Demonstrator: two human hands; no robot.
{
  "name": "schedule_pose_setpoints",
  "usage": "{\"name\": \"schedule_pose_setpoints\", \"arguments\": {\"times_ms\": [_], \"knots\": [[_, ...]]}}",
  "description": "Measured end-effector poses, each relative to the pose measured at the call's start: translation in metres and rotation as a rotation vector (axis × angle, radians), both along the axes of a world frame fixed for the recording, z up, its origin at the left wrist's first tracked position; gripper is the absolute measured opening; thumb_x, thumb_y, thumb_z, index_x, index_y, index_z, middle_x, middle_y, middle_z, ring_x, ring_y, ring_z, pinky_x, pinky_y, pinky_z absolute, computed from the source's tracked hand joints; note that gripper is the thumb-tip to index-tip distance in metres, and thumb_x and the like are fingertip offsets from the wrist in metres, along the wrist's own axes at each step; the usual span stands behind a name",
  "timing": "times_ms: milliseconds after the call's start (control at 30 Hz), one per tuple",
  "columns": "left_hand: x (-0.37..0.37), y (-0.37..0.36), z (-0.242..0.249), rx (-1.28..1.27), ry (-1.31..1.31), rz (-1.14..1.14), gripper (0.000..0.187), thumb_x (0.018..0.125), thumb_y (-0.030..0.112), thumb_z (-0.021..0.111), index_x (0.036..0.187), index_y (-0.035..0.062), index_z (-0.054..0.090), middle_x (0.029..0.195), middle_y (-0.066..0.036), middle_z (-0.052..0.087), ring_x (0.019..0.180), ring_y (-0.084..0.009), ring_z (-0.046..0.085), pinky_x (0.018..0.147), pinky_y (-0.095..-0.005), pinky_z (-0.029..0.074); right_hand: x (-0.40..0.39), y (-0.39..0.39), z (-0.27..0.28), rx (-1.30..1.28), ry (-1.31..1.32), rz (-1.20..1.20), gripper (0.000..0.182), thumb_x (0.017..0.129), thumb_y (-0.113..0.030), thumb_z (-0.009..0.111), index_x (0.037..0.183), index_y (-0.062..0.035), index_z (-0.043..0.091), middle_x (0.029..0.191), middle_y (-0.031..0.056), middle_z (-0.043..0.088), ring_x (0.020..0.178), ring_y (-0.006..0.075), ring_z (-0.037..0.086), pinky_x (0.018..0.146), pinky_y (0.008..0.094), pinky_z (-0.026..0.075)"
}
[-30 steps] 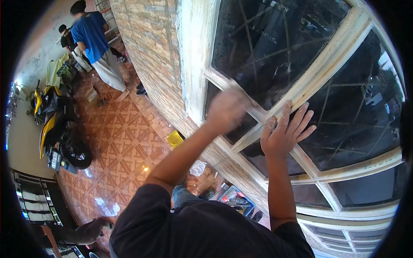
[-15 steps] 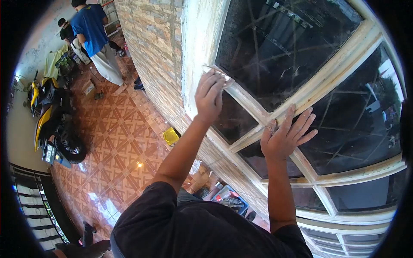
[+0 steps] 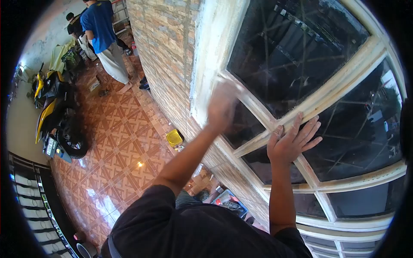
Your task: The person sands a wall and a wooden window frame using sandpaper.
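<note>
The right hand (image 3: 292,142) lies flat with fingers spread on the white window frame (image 3: 327,96), at the crossing of its wooden bars. The left hand (image 3: 221,105) is blurred against a slanting bar of the same frame, next to a dark pane (image 3: 297,47); whether it grips anything cannot be told. Left of the frame runs a brick wall (image 3: 165,56). Below, a yellow container (image 3: 174,138) sits on the patterned tile floor (image 3: 116,146), a motorcycle (image 3: 53,116) stands farther off, and a person in a blue shirt (image 3: 101,26) is well apart.
</note>
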State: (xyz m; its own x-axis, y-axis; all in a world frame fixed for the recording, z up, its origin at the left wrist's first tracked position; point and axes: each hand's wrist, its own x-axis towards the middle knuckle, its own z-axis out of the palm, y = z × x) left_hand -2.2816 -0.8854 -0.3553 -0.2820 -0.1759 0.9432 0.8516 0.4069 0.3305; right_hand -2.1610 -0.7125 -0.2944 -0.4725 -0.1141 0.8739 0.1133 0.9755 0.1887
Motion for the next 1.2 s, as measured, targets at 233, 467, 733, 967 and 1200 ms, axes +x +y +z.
{"name": "schedule_pose_setpoints", "arguments": {"times_ms": [233,467,733,967,1200], "knots": [[-0.013,-0.001,-0.021,-0.136,-0.007,-0.051,0.023,0.081,0.004,0.060,0.102,0.0012,0.068,0.118,-0.017,0.063,0.117,-0.0362,0.057,0.102,-0.0465,0.044,0.002,0.001,0.004,0.008,-0.028,-0.001,0.063,0.091,-0.031,0.047,0.145,-0.0019,0.032,0.148,0.0353,0.022,0.141,0.0494,0.015,0.108,0.0656,0.001],[0.033,0.041,-0.004,-0.234,0.023,-0.185,0.024,0.079,0.006,0.060,0.103,0.0038,0.064,0.107,-0.012,0.065,0.104,-0.0305,0.062,0.090,-0.0420,0.049,0.000,-0.001,0.002,0.001,-0.013,-0.024,0.064,0.093,-0.035,0.045,0.145,-0.0014,0.030,0.149,0.0348,0.018,0.141,0.0499,0.013,0.108,0.0662,-0.001],[-0.015,-0.004,0.004,0.026,0.046,-0.020,0.019,0.078,-0.001,0.063,0.097,0.0000,0.067,0.104,-0.017,0.067,0.104,-0.0356,0.063,0.096,-0.0465,0.047,0.000,0.002,0.001,0.022,-0.009,-0.025,0.067,0.093,-0.040,0.044,0.145,-0.0010,0.029,0.150,0.0347,0.017,0.141,0.0506,0.012,0.107,0.0678,0.002],[-0.014,-0.006,-0.009,-0.061,0.115,-0.099,0.022,0.082,0.006,0.060,0.101,-0.0015,0.067,0.113,-0.017,0.065,0.111,-0.0340,0.061,0.099,-0.0457,0.046,-0.001,0.000,0.005,0.043,0.012,-0.023,0.066,0.093,-0.039,0.045,0.144,-0.0012,0.029,0.149,0.0345,0.019,0.141,0.0511,0.013,0.107,0.0681,0.002],[0.028,0.031,-0.013,0.061,-0.014,-0.111,0.027,0.078,-0.004,0.064,0.104,-0.0001,0.067,0.111,-0.016,0.066,0.115,-0.0346,0.059,0.102,-0.0448,0.044,-0.001,0.000,0.003,0.036,0.005,-0.044,0.065,0.093,-0.039,0.045,0.144,-0.0014,0.030,0.150,0.0335,0.017,0.141,0.0506,0.012,0.107,0.0678,0.003]]}}
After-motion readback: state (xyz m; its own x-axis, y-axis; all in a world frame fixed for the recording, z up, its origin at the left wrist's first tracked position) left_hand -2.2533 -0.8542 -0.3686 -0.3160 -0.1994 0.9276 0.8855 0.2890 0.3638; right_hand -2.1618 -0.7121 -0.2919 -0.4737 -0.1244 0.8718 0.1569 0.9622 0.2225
